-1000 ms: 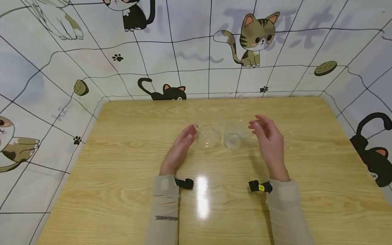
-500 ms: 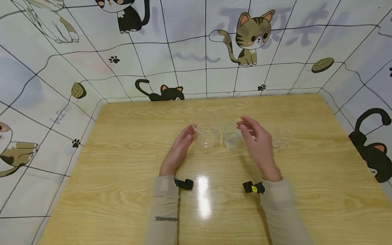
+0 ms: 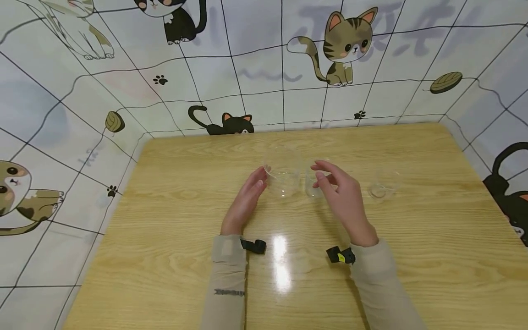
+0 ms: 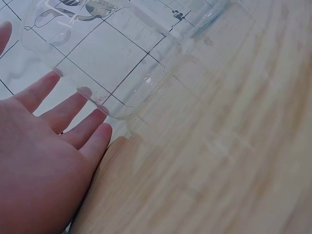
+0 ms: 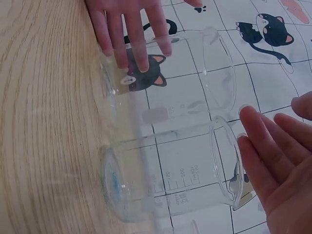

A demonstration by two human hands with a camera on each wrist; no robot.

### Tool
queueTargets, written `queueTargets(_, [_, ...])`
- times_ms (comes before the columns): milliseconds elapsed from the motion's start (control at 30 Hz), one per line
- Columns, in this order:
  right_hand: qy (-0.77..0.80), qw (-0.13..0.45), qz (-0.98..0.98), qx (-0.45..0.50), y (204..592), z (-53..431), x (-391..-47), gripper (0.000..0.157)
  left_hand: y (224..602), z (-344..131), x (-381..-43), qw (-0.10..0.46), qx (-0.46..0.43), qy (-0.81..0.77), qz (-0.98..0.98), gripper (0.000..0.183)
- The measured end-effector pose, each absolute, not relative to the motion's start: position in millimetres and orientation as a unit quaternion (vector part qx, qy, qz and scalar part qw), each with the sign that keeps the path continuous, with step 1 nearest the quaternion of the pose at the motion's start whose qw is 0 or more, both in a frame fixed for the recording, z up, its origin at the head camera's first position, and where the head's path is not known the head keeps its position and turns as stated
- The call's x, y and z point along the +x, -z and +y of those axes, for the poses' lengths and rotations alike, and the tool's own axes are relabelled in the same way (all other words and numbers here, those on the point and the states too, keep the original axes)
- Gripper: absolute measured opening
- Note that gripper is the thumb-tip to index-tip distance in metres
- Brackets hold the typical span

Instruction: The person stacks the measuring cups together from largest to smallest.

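3 clear glass beakers stand upright on the table (image 3: 165,215), their edges hard to make out against the wood. The left hand (image 3: 246,195) touches the side of the left beaker (image 3: 282,183) with straight fingertips; in the left wrist view its 4 fingers are slightly apart, and the thumb is cut off by the frame edge. The right wrist view shows those fingers partly through the glass.

The right hand (image 3: 342,192) is at the middle beaker (image 5: 165,180), fingers bent and apart from the thumb. Its fingertips lie close to the rim, but whether they touch cannot be told. From the head view this hand hides much of the middle beaker, which stands just beside the left beaker; the other wrist view shows its printed scale, too blurred to read surely, and a bluish tint at its base. The right beaker (image 3: 378,190) stands to the right of the right hand, its upper part nearly invisible.

Behind the table, cats are drawn on the wall (image 3: 264,105), several cut off by the frame. 2 pale sleeves (image 3: 227,279) run out of the bottom edge, and a glare patch (image 3: 282,266) whitens the wood between them.
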State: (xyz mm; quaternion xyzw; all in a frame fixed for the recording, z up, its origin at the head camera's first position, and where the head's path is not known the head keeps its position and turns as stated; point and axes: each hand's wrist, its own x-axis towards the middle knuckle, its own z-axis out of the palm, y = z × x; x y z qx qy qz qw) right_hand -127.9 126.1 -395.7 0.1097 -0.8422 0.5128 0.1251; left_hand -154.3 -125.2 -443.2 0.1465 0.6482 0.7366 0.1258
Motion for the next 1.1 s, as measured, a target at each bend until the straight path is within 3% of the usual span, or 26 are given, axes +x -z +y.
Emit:
queueTargets(300, [-0.503,0.145,-0.841,0.140,394.2,112.1,-126.8,0.031,443.8,-125.9,-158.1,0.122,0.156,-0.736,0.647,0.048])
queueTargets(800, [-0.409,0.024,-0.904,0.120,401.1,97.5,-124.0,0.040,444.2,-124.5,-158.6,0.125,0.150,-0.746,0.637,0.052])
queueTargets(1100, [-0.368,-0.045,-0.923,0.107,405.4,96.2,-125.9,0.055,442.6,-124.4,-155.9,0.128,0.130,-0.736,0.652,0.052])
